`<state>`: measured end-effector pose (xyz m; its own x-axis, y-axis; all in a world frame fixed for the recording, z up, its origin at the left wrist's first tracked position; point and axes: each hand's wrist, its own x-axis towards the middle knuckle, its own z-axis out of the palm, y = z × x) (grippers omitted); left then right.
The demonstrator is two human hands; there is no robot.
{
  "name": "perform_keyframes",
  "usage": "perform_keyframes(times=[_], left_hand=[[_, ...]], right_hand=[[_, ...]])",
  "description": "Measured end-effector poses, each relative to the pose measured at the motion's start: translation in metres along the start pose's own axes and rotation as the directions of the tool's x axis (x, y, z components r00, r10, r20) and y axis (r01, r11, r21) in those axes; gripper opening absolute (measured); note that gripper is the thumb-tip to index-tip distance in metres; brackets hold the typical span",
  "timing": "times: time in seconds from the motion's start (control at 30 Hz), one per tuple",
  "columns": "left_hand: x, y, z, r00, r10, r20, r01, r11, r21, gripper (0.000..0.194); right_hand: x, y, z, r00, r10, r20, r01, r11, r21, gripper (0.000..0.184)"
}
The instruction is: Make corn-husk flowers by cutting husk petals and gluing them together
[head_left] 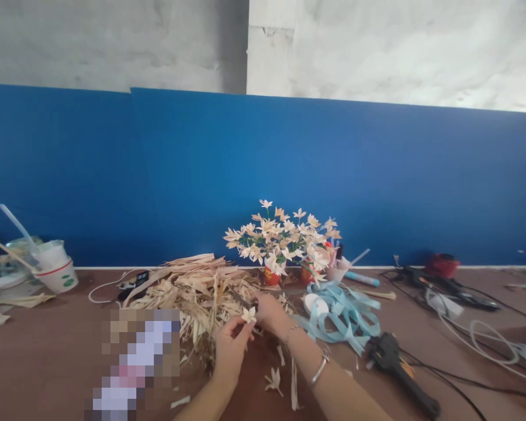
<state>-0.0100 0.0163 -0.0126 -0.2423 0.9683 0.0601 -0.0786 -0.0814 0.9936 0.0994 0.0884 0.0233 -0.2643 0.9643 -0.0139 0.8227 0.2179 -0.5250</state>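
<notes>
A small cream flower [248,316] with pointed petals, seemingly made of dried husk, is pinched between the thumb and fingers of my left hand [231,345]. My right hand [269,314] is closed just beyond it, close to the flower. A dark slim shape shows by its fingers, but I cannot make out what it is. Behind both hands lies a heap of dry husk strips [201,292]. Another cream flower [274,381] rests on the brown table [333,386] in front of my right forearm, beside a loose strip [294,386].
Red pots [272,277] of finished husk flowers [284,234] stand at the back. To the right lie tangled light-blue ribbon [346,316], a black glue gun [398,374] and cables [469,327]. A paper bowl [59,276] sits at far left. A blue partition [201,164] closes the back.
</notes>
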Motion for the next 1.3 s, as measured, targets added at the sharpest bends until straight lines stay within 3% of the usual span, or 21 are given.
perform_keyframes(times=[0.1, 0.23, 0.37, 0.47, 0.6, 0.7, 0.83, 0.93, 1.03, 1.17, 1.3], left_hand=[[-0.001, 0.003, 0.000, 1.000, -0.002, -0.002, 0.002, 1.000, 0.000, 0.036], [-0.001, 0.006, 0.000, 1.000, 0.023, 0.021, -0.024, 0.999, 0.036, 0.031], [-0.003, 0.006, 0.000, 0.996, 0.040, 0.082, -0.050, 0.991, 0.127, 0.026], [-0.005, 0.006, 0.002, 0.993, 0.046, 0.112, -0.066, 0.980, 0.185, 0.023], [-0.007, 0.007, 0.005, 0.989, -0.007, 0.145, -0.026, 0.973, 0.230, 0.024], [-0.008, 0.008, 0.005, 0.986, -0.016, 0.167, -0.031, 0.961, 0.275, 0.022], [-0.008, 0.005, 0.006, 0.983, -0.009, 0.185, -0.063, 0.924, 0.377, 0.011], [-0.008, 0.004, 0.007, 0.977, 0.004, 0.215, -0.102, 0.888, 0.448, 0.008], [-0.009, 0.005, 0.008, 0.968, 0.029, 0.248, -0.154, 0.852, 0.501, 0.004], [-0.012, 0.005, 0.003, 0.966, 0.083, 0.243, -0.206, 0.816, 0.541, 0.018], [-0.019, 0.008, -0.008, 0.952, 0.204, 0.228, -0.293, 0.828, 0.479, 0.022]], right_hand=[[0.005, 0.008, 0.000, 0.998, -0.020, 0.054, 0.015, 0.996, 0.089, 0.049], [-0.007, 0.022, -0.015, 0.996, -0.038, 0.076, 0.021, 0.977, 0.211, 0.028], [-0.040, 0.040, -0.039, 1.000, 0.008, 0.017, -0.012, 0.968, 0.249, 0.023], [-0.070, 0.051, -0.045, 1.000, 0.030, -0.006, -0.028, 0.980, 0.196, 0.016], [-0.092, 0.054, -0.034, 1.000, 0.002, 0.018, -0.002, 0.999, -0.034, 0.004], [-0.092, 0.056, -0.030, 0.995, 0.043, -0.090, -0.051, 0.995, -0.087, 0.010], [-0.090, 0.064, -0.041, 0.905, 0.247, -0.346, -0.288, 0.955, -0.073, 0.014], [-0.092, 0.074, -0.050, 0.849, 0.332, -0.411, -0.381, 0.924, -0.041, 0.014], [-0.092, 0.083, -0.051, 0.831, 0.363, -0.422, -0.401, 0.916, 0.000, 0.017], [-0.088, 0.091, -0.043, 0.807, 0.282, -0.519, -0.308, 0.951, 0.037, 0.028], [-0.084, 0.092, -0.038, 0.709, 0.038, -0.704, -0.150, 0.984, -0.097, 0.032]])
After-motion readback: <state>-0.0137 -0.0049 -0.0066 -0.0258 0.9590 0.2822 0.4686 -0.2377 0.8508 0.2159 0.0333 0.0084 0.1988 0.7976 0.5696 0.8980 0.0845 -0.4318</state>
